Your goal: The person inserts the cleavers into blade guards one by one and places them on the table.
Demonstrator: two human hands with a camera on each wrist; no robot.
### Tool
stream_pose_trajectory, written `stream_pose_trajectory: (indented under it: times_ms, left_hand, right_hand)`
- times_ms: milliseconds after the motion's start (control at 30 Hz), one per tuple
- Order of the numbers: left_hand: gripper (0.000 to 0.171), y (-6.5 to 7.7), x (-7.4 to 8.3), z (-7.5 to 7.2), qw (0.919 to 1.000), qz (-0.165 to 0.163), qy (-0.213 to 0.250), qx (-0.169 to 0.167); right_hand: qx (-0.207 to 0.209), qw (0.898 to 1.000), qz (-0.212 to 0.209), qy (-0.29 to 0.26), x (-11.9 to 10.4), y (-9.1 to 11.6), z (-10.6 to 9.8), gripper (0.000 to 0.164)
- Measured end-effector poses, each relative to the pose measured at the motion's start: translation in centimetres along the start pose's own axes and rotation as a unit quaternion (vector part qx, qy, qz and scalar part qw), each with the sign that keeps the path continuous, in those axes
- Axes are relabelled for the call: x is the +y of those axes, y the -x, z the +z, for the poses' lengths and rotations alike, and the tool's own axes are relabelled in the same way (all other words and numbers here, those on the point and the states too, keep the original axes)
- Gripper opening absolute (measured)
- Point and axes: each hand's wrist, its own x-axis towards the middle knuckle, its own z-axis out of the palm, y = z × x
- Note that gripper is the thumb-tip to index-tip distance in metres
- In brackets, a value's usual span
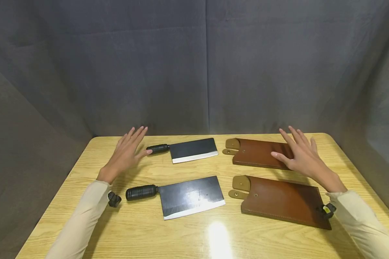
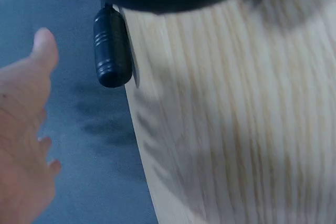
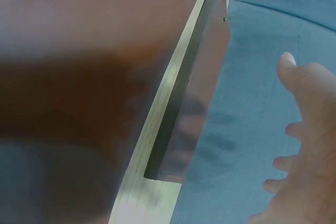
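Note:
Two cleavers with black handles lie on the table, the far cleaver (image 1: 193, 149) behind the near cleaver (image 1: 192, 196). To their right lie two brown leather sheaths, a far sheath (image 1: 259, 153) and a near sheath (image 1: 283, 199), each with a tan snap strap at its left end. My left hand (image 1: 124, 153) hovers with fingers spread beside the far cleaver's handle (image 2: 111, 48), holding nothing. Over the right part of the far sheath, my right hand (image 1: 303, 156) is spread and holds nothing; its shadow falls on the leather in the right wrist view.
The wooden table (image 1: 116, 230) has dark grey cloth (image 1: 149, 79) hanging behind it and at both sides. A small black wrist camera (image 1: 114, 199) sits at the left cuff, another (image 1: 328, 210) at the right. A bright glare lies on the wood at the front.

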Motion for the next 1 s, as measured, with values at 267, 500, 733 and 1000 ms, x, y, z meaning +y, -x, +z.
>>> stream_pose_trajectory:
  times_ms: [267,500,733,1000]
  left_hand:
    - [0.087,0.5,-0.4,0.1,0.9997,0.024,-0.001,-0.009]
    - [0.083,0.9,-0.5,0.0,0.9996,0.025,0.000,-0.016]
    - [0.084,1.2,-0.4,0.3,0.9993,0.026,0.015,-0.024]
    - [0.088,1.0,-0.2,0.7,0.9991,0.024,0.015,-0.032]
  right_hand:
    - [0.017,0.999,-0.028,-0.022,-0.6,0.2,-0.6,0.091]
    - [0.006,0.999,-0.039,-0.026,-0.2,0.6,-1.1,0.092]
    - [-0.013,0.998,-0.044,-0.033,0.3,1.0,-0.6,0.095]
    - [-0.021,0.997,-0.065,-0.036,-0.1,0.8,0.0,0.097]
